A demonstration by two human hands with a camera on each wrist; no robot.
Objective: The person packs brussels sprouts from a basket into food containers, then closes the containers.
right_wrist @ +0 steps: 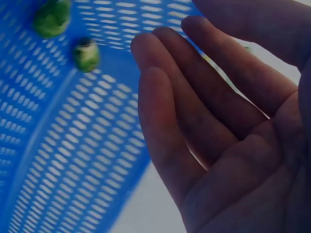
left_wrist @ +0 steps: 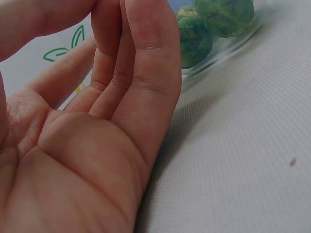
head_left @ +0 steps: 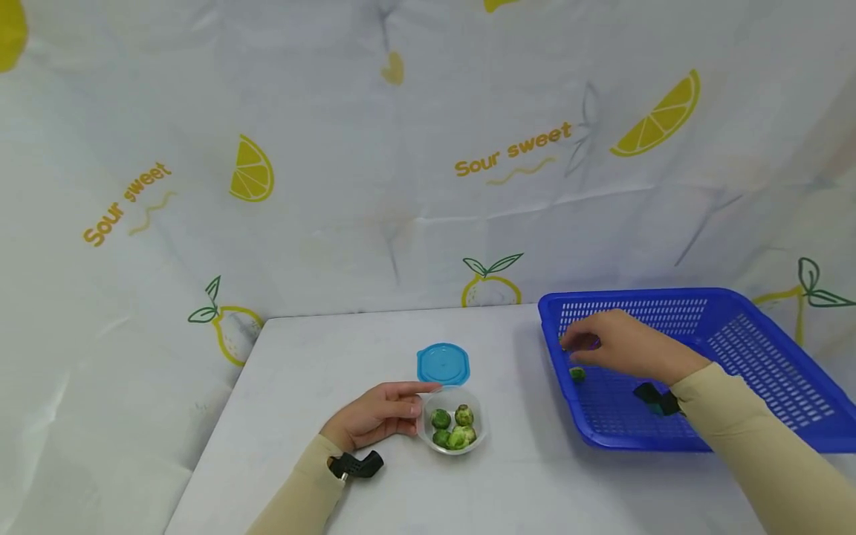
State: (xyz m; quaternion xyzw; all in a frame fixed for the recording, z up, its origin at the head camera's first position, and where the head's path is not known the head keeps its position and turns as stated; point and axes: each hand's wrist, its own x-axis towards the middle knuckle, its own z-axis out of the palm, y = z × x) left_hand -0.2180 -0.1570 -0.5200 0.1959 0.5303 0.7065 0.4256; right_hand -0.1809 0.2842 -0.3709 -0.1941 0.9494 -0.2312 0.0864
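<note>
A small clear plastic bowl stands on the table with several Brussels sprouts in it. At its left side rests my left hand, index finger stretched along the far rim and thumb against the wall. The left wrist view shows the palm bare and the sprouts beyond the fingers. Over the left side of a blue plastic basket hovers my right hand, palm down, fingers loosely bent with nothing between them. Two Brussels sprouts, one greener and one with a pale end, lie near its fingertips in the basket.
A round blue lid lies flat on the white table just behind the bowl. The basket has raised slotted walls and fills the table's right side. A white cloth printed with lemons hangs behind.
</note>
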